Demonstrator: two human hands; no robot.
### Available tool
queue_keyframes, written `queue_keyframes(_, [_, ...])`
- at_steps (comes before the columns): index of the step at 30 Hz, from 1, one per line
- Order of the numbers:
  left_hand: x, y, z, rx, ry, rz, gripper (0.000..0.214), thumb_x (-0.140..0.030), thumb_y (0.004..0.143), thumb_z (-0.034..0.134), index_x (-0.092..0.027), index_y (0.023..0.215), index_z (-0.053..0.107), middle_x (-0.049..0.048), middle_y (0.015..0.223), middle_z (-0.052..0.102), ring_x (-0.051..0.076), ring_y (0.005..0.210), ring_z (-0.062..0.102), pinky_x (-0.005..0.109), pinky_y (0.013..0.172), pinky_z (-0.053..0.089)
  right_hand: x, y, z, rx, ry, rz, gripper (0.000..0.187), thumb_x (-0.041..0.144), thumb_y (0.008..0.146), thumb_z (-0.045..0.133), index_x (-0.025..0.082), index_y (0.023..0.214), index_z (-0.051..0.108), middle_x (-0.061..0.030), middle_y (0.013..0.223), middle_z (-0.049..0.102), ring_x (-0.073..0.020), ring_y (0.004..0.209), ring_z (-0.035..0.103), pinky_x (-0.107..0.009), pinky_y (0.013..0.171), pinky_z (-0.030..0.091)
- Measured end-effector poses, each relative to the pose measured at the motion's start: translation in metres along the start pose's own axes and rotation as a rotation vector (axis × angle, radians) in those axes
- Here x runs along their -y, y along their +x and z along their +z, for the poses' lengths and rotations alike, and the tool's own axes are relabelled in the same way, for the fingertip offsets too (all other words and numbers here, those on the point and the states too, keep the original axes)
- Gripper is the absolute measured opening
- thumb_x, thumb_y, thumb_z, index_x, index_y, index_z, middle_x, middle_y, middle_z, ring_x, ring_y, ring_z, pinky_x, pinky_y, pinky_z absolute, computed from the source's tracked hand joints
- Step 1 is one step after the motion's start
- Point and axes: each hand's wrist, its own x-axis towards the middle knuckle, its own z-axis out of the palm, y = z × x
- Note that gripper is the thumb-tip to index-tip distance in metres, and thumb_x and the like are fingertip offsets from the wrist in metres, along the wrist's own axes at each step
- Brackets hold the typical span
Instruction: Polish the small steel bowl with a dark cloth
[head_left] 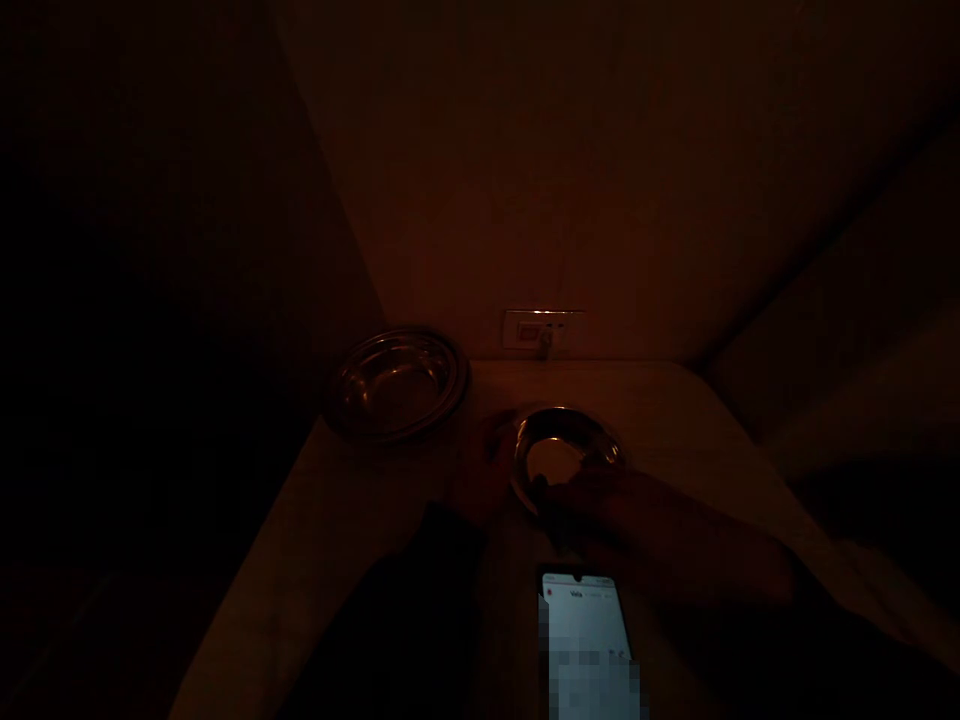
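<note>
A shiny round metal bowl point(553, 458) rests on the table, light glinting off its rim. Close against the bowl's left side is my left hand point(484, 468), very dim, its fingers lost in shadow. My right hand point(611, 505) comes in from the right and lies over the near rim, its fingertips reaching into the bowl. Whether it holds anything is too dark to make out. A phone point(589, 640) with a lit screen, partly blurred out, lies below the bowl, nearer to me.
A larger metal bowl with a wide rim point(397, 385) stands at the table's back left corner. On the wall behind is a switch and socket plate point(541, 328) with a plug in it. The wooden table point(255, 600) has edges at left and right. The room is very dark.
</note>
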Motion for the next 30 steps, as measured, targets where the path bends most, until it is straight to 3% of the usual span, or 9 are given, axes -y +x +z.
queue_keyframes(7, [-0.001,0.000,-0.001,-0.016,0.002,-0.024,0.034,-0.032,0.085,0.046,-0.015,0.111,0.060,0.0098,0.111,0.067,0.021,0.102,0.062,0.033,0.090,0.047,0.000,0.006,0.006,-0.012,0.014,-0.006,0.029,0.023,0.087,0.046,0.016,0.113,0.057,-0.0112,0.102,0.063,-0.0226,0.094,0.057,-0.037,0.085,0.044])
queue_keyframes(14, [0.000,-0.004,0.002,0.017,0.020,0.002,0.036,-0.031,0.086,0.046,-0.017,0.116,0.058,0.0083,0.116,0.065,0.021,0.107,0.059,0.033,0.095,0.043,0.002,0.021,0.022,-0.196,-0.047,0.060,0.039,0.030,0.091,0.042,0.012,0.125,0.048,-0.0144,0.106,0.061,-0.0243,0.097,0.054,-0.040,0.086,0.044])
queue_keyframes(19, [0.003,-0.006,0.004,0.065,0.011,0.081,0.038,-0.027,0.088,0.041,-0.017,0.122,0.054,0.0070,0.127,0.059,0.019,0.118,0.053,0.032,0.102,0.037,0.004,0.027,0.030,-0.222,-0.093,0.112,0.041,0.032,0.092,0.039,0.011,0.127,0.047,-0.0152,0.106,0.061,-0.0248,0.099,0.055,-0.041,0.087,0.044])
queue_keyframes(30, [0.004,-0.001,0.004,0.032,0.013,0.010,0.038,-0.023,0.086,0.044,-0.014,0.121,0.055,0.0100,0.126,0.059,0.020,0.115,0.055,0.033,0.100,0.040,-0.003,0.000,-0.007,0.001,0.013,-0.003,0.027,0.019,0.083,0.049,0.019,0.107,0.062,-0.0082,0.098,0.065,-0.0210,0.091,0.059,-0.034,0.083,0.043])
